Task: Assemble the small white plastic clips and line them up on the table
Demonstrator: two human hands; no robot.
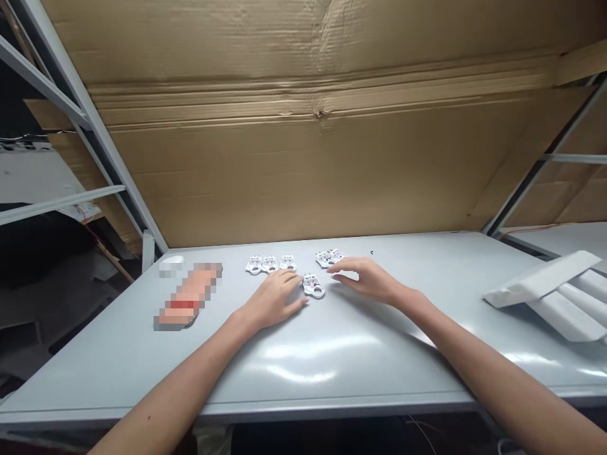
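A small white plastic part (313,286) with a round ring at one end lies flat on the table, between my two hands. My left hand (275,297) rests just left of it, fingers apart, the fingertips close to its edge; whether they touch it I cannot tell. To its right, my right hand (365,278) hovers low with thumb and fingers parted and nothing between them. Behind my left hand several similar white parts (269,264) sit in a row. More of these parts (329,257) lie together just beyond my right fingertips.
The grey table (332,366) has a blurred-out orange object (192,297) at left and a small white item (172,262) behind it. White boxy pieces (550,294) lie at right. A cardboard wall (303,177) closes the back, with metal frame posts (102,139) at the sides.
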